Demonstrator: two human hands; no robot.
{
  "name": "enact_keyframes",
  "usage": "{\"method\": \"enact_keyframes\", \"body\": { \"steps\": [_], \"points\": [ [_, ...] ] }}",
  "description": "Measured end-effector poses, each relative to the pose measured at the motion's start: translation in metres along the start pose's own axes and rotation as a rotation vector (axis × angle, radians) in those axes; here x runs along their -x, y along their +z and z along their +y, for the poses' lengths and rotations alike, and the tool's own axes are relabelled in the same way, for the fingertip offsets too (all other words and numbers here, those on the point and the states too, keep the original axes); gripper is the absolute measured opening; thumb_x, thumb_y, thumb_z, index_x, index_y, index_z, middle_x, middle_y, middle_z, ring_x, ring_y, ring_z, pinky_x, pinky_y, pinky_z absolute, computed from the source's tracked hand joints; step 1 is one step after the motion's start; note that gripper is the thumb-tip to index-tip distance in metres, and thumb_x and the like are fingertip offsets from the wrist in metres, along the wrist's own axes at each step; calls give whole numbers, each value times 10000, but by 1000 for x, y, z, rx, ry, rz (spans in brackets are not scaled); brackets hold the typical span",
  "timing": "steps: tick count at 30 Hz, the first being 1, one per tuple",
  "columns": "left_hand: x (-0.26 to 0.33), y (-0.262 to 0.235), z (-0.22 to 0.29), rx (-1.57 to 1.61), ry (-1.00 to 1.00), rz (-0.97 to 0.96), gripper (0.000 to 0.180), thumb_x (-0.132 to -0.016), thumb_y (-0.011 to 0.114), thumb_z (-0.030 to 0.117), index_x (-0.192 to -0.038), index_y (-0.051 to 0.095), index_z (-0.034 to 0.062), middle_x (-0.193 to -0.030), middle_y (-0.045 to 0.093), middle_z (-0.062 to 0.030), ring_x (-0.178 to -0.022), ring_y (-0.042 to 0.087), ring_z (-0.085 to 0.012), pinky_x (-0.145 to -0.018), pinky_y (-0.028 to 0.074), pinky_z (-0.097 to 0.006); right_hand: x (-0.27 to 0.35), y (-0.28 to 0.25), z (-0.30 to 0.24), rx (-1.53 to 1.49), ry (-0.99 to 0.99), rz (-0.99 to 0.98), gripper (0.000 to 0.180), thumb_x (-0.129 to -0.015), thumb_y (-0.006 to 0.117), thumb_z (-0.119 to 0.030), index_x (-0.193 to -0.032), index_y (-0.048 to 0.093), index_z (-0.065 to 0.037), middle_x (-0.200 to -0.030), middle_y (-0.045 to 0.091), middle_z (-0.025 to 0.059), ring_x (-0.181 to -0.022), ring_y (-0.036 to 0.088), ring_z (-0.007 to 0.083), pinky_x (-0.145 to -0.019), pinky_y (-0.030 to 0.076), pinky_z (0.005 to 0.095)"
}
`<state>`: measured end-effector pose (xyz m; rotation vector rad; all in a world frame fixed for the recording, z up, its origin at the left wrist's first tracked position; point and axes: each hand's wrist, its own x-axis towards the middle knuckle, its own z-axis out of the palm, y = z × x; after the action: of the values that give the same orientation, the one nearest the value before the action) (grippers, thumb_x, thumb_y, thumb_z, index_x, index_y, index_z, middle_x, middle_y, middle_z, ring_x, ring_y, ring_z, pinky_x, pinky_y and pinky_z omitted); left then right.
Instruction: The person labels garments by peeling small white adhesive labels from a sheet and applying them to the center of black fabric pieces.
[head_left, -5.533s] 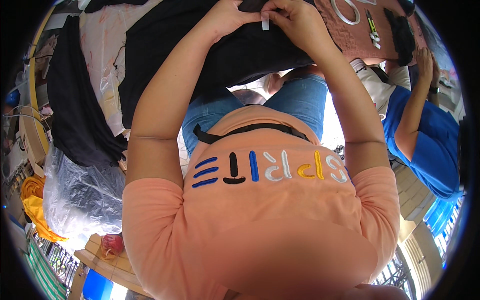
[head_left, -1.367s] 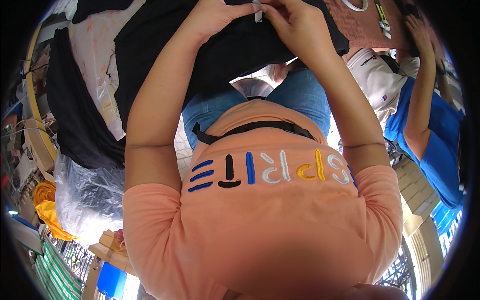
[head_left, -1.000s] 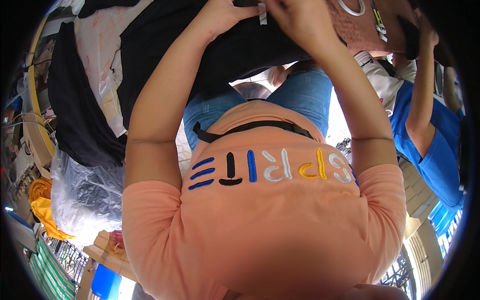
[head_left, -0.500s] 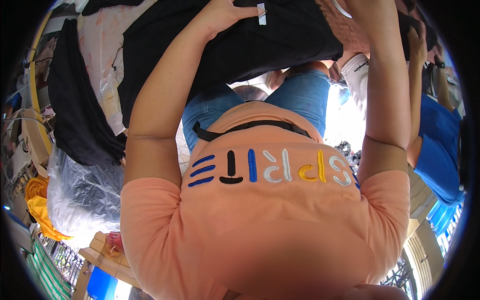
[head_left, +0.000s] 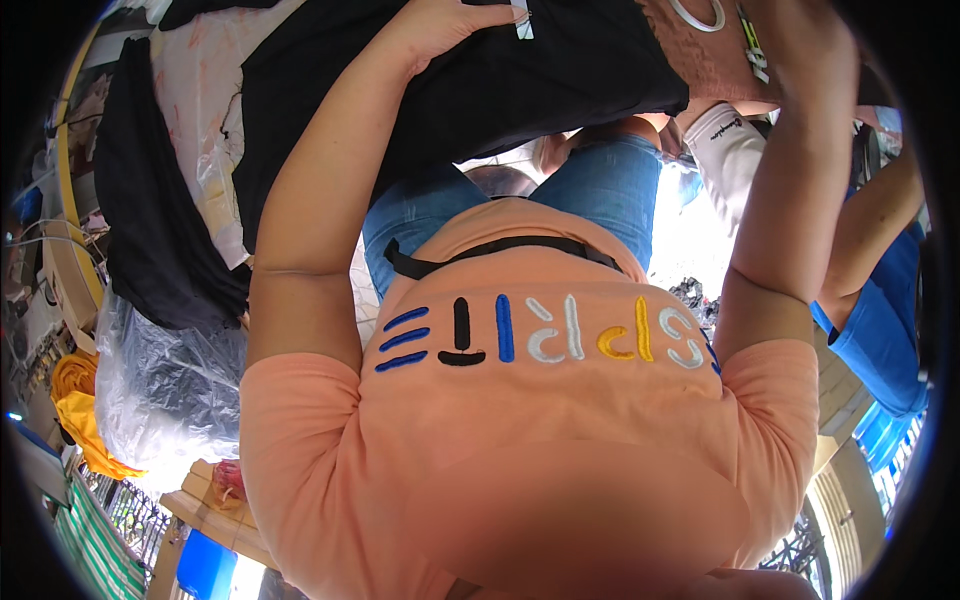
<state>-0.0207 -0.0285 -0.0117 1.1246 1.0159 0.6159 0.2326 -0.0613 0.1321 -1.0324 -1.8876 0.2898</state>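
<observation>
A black garment lies spread across the surface in front of me, with a small white label on it. My left hand rests on this fabric with the thumb stretched out to the label; its other fingers run past the top edge. At the upper right is my right hand, raised and partly cut off, its fingers out of sight. Nearest to it, on a brownish-pink cloth, lie a slim yellow-green and white tool of unclear kind and a white ring.
Another black cloth piece hangs at the left, beside clear plastic and yellow-orange fabric. A white garment hangs near my right forearm. A co-worker's bare arm and blue clothing are close on the right.
My right hand has moved to the right, uncovering the yellow-green tool and more of the white ring. The co-worker's arm has shifted right. My left hand stays nearly still on the black garment.
</observation>
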Motion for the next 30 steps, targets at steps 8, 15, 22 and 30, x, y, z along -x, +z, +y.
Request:
{"method": "enact_keyframes", "body": {
  "steps": [8,15,22,30],
  "points": [
    [4,-6,-4,35,-24,16,266,-893,807,164,-1063,758,-35,-965,751,-78,-826,703,-151,-747,561,-282,69,65,-11,66,494,-310,135,-885,742,-57,-1005,707,-5,-908,686,132,-798,687,232,-713,534,320],
    [1,-1,-1,19,-21,10,259,-893,803,164,-1051,756,-35,-939,746,-73,-802,699,-143,-722,564,-283,117,110,18,-236,794,-208,224,-953,753,-262,-1095,757,-89,-822,737,-2,-627,653,48,-539,450,184],
    [1,-2,-1,-37,-31,29,249,-887,804,160,-1033,752,-35,-927,743,-65,-792,691,-134,-714,556,-271,101,113,9,-253,916,-229,152,-955,725,-177,-1027,740,-44,-823,725,26,-631,650,78,-545,454,208],
    [0,-2,-4,41,4,-14,223,-902,793,149,-1033,752,-26,-933,748,-63,-814,693,-132,-740,557,-268,96,124,11,-399,938,-148,93,-941,690,-47,-943,684,46,-709,675,73,-567,658,129,-509,505,254]
  ]
}}
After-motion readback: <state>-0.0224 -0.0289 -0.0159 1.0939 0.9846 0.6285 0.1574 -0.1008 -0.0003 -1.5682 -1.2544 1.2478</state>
